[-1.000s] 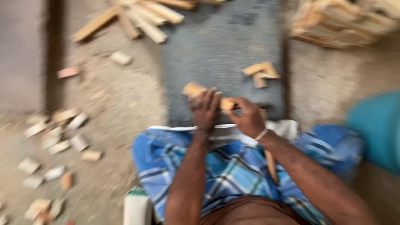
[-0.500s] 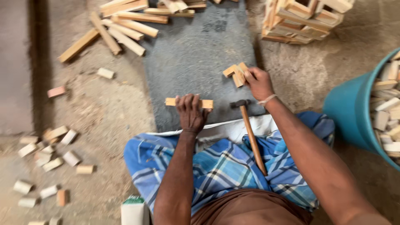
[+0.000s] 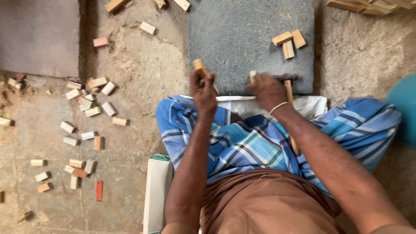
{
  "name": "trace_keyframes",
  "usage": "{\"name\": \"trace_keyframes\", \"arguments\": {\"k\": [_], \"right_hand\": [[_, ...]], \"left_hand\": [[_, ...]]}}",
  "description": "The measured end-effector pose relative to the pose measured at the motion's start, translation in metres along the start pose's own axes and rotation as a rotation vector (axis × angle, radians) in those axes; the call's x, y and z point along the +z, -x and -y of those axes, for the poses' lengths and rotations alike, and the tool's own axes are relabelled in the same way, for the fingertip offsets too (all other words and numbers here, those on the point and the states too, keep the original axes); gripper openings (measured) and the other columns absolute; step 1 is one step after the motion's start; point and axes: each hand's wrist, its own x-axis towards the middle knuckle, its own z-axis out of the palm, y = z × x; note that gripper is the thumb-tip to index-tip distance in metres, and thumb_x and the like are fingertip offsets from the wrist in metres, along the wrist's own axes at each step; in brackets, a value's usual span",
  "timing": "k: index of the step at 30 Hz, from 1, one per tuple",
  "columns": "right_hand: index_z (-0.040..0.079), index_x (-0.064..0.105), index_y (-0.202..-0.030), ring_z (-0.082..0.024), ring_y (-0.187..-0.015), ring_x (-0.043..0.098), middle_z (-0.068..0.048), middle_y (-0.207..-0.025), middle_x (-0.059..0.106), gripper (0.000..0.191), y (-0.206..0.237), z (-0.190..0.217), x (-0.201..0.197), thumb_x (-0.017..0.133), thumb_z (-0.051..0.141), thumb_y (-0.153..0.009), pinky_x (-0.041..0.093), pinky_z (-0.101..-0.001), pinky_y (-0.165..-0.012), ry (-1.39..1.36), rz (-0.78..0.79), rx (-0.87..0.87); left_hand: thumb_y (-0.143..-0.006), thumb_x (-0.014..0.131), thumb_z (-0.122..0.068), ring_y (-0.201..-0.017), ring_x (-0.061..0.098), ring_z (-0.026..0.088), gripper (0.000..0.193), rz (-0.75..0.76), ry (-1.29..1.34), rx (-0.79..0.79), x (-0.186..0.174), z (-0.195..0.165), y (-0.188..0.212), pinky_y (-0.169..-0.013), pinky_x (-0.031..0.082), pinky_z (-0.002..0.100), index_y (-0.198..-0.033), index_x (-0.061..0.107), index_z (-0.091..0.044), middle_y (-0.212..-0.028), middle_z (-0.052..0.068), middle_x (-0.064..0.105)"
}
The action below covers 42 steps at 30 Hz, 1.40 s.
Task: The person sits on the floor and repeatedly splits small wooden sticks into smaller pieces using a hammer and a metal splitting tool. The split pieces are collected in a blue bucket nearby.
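Head view: the left hand [image 3: 203,89] clenches a short wooden strip [image 3: 200,67] above the dark slab [image 3: 242,26]; the right hand [image 3: 268,89] pinches a small wood piece [image 3: 252,76] beside the hammer [image 3: 287,84]. Three blocks [image 3: 288,41] wait; the pieces look unjoined.

You're basically in a makeshift floor-level woodworking spot, nothing fancy. Bare dirt-and-concrete ground [image 3: 143,65], a dark stone slab [image 3: 242,39] for a bench, small offcut wood blocks [image 3: 89,104] scattered everywhere, and a hammer [image 3: 287,82] lying on the slab.
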Motion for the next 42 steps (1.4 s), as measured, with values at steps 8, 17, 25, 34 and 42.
{"name": "trace_keyframes", "arguments": {"k": [8, 17, 25, 34, 42], "right_hand": [[0.012, 0.066, -0.132, -0.032, -0.107, 0.07, -0.013, -0.134, 0.064, 0.038, -0.037, -0.007, -0.03, 0.057, 0.001, -0.097, 0.059, -0.041, -0.09, 0.055, 0.119, -0.148], [0.014, 0.065, -0.131, -0.026, -0.115, 0.069, -0.011, -0.134, 0.064, 0.039, -0.038, 0.004, 0.006, 0.067, 0.005, -0.093, 0.055, -0.0354, -0.099, -0.601, 0.285, 0.149], [0.003, 0.064, -0.134, -0.035, -0.117, 0.067, -0.018, -0.126, 0.069, 0.042, -0.012, 0.004, 0.027, 0.064, -0.003, -0.092, 0.054, -0.0398, -0.1, -0.609, 0.131, 0.108], [0.004, 0.059, -0.136, -0.038, -0.13, 0.057, -0.018, -0.142, 0.058, 0.043, 0.011, 0.007, -0.011, 0.073, 0.008, -0.096, 0.049, -0.0452, -0.108, -0.485, -0.012, 0.111], [0.002, 0.048, -0.139, -0.015, -0.083, 0.067, -0.016, -0.121, 0.065, 0.05, 0.135, -0.038, -0.072, 0.068, 0.017, -0.095, 0.056, -0.0286, -0.069, -1.219, 0.07, 0.93]], "left_hand": [[-0.096, 0.077, -0.022, -0.101, 0.068, 0.016, 0.05, 0.152, -0.209, 0.284, -0.014, -0.042, -0.014, -0.083, 0.066, 0.028, -0.134, 0.047, -0.01, -0.117, 0.009, 0.061], [-0.084, 0.08, -0.046, -0.088, 0.072, 0.03, 0.054, 0.619, -0.966, 0.708, 0.019, -0.057, -0.056, -0.076, 0.054, 0.048, -0.129, 0.068, -0.019, -0.101, 0.007, 0.076], [-0.084, 0.08, -0.047, -0.087, 0.073, 0.032, 0.044, 0.869, -1.049, 0.38, 0.023, -0.035, -0.05, -0.073, 0.057, 0.046, -0.12, 0.075, -0.022, -0.097, 0.01, 0.077], [-0.083, 0.079, -0.045, -0.089, 0.074, 0.03, 0.042, 0.829, -1.167, 0.315, 0.033, -0.037, -0.038, -0.079, 0.056, 0.046, -0.115, 0.078, -0.018, -0.099, 0.008, 0.079], [-0.085, 0.077, -0.043, -0.091, 0.074, 0.028, 0.042, 0.841, -1.229, 0.194, 0.035, -0.037, -0.035, -0.082, 0.056, 0.045, -0.12, 0.075, -0.02, -0.101, 0.008, 0.079]]}}
